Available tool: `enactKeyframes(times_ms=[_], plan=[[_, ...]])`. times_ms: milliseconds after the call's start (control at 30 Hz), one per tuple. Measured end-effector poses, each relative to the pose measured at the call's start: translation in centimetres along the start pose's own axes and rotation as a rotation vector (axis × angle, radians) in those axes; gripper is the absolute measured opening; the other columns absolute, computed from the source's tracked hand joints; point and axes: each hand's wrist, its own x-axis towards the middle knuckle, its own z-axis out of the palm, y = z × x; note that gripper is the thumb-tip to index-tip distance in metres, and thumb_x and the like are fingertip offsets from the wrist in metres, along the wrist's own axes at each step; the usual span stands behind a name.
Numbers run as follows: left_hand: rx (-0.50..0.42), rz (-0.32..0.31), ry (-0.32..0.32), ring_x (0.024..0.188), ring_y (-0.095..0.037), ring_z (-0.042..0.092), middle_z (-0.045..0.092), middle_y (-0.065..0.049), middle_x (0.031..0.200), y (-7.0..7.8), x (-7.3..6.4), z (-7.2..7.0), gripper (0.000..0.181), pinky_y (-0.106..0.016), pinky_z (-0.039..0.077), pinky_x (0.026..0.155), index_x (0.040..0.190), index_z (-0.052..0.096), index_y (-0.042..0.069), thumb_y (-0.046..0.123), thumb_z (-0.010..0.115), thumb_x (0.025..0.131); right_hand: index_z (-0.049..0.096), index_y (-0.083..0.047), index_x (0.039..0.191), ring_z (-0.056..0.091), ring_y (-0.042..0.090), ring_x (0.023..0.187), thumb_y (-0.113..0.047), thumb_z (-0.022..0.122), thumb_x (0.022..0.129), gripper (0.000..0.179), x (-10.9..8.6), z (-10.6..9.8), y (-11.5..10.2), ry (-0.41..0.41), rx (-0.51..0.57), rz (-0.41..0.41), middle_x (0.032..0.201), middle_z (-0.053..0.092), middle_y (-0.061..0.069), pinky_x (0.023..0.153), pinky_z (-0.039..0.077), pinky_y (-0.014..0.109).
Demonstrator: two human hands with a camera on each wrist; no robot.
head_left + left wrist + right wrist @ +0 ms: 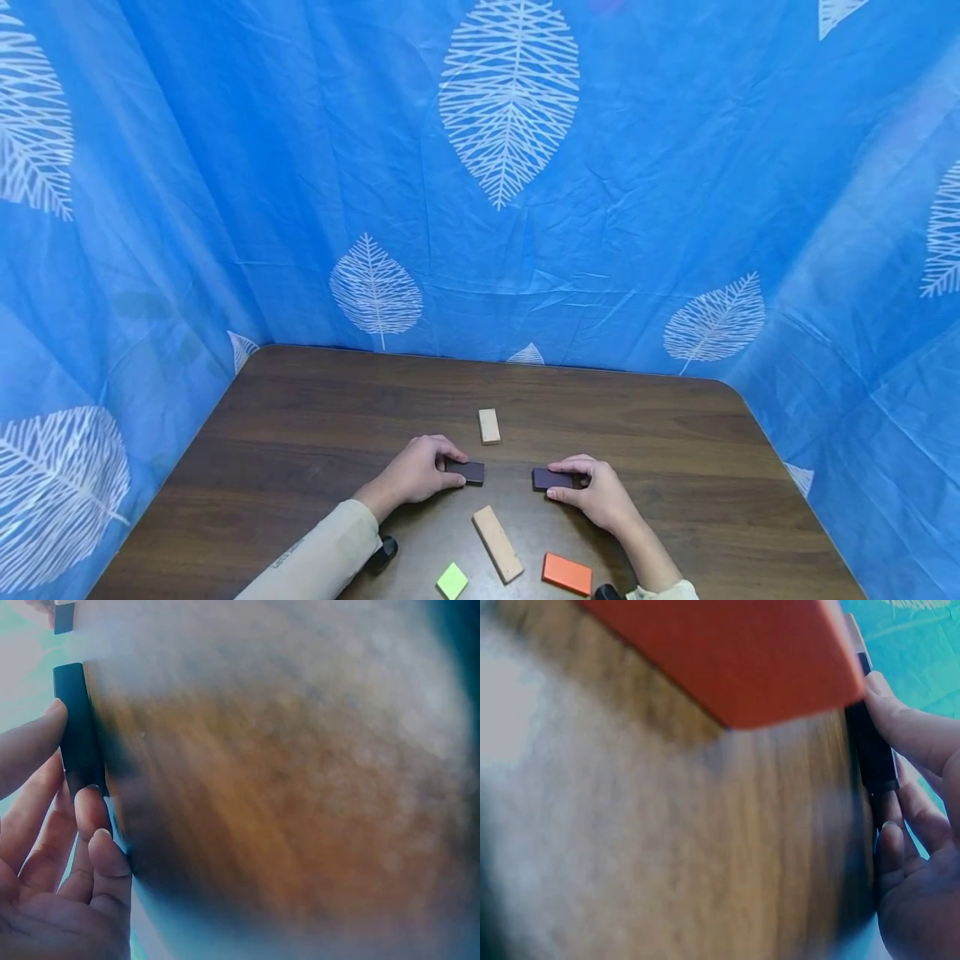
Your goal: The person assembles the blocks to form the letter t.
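Note:
Two dark rectangular blocks lie on the brown table, one at each hand. My left hand (417, 472) pinches the left dark block (473, 473) between thumb and fingers; in the left wrist view the thumb presses one long side of that dark block (75, 720). Facing it across a gap, my right hand (597, 492) pinches the right dark block (551, 479) by its long sides, with its right end covered by the fingers. The right wrist view shows this dark block (874, 750) between thumb and fingers. Between and behind the hands lies a small pale wooden block (489, 426).
Nearer the front lie a long pale wooden block (497, 544), a light green square block (452, 581) and an orange block (567, 574), which looms close in the right wrist view. A blue curtain (480, 250) with white leaves surrounds the wooden table (337, 400).

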Motion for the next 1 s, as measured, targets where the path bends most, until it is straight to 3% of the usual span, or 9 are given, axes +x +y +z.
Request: enactKeyframes(times_ms=[233, 467, 633, 1000], plan=[[-0.008, 0.000, 0.003, 0.071, -0.007, 0.049, 0.067, 0.010, 0.095, -0.10, 0.03, 0.11, 0.019, -0.028, 0.042, 0.065, 0.101, 0.079, 0.016, 0.019, 0.085, 0.083, 0.079, -0.017, 0.104, 0.061, 0.022, 0.103, -0.021, 0.092, 0.072, 0.034, -0.05, 0.01, 0.07, 0.008, 0.002, 0.003, 0.106, 0.070, -0.001, 0.083, 0.048, 0.033], [-0.002, 0.052, 0.011, 0.068, -0.006, 0.050, 0.068, 0.006, 0.093, -0.19, 0.02, 0.14, 0.020, -0.027, 0.042, 0.063, 0.101, 0.079, 0.012, 0.015, 0.085, 0.082, 0.077, -0.016, 0.107, 0.059, 0.019, 0.097, -0.018, 0.096, 0.065, 0.046, -0.10, -0.15, 0.09, 0.023, 0.049, 0.001, 0.109, 0.069, 0.001, 0.077, 0.048, 0.029], [0.003, 0.056, 0.010, 0.070, -0.006, 0.050, 0.068, 0.005, 0.094, -0.10, 0.06, 0.08, 0.020, -0.027, 0.043, 0.063, 0.101, 0.079, 0.011, 0.014, 0.085, 0.082, 0.077, -0.014, 0.106, 0.058, 0.018, 0.095, -0.017, 0.098, 0.061, 0.049, -0.17, -0.43, -0.38, 0.049, 0.078, -0.006, 0.107, 0.067, -0.001, 0.074, 0.047, 0.028], [0.009, 0.035, 0.004, 0.070, -0.007, 0.050, 0.068, 0.006, 0.095, 0.11, -0.08, 0.04, 0.020, -0.027, 0.042, 0.063, 0.101, 0.079, 0.013, 0.015, 0.085, 0.082, 0.077, -0.012, 0.104, 0.060, 0.020, 0.095, -0.019, 0.096, 0.065, 0.044, -0.06, -0.46, -0.46, 0.014, -0.023, -0.043, 0.106, 0.069, 0.001, 0.075, 0.047, 0.028]])
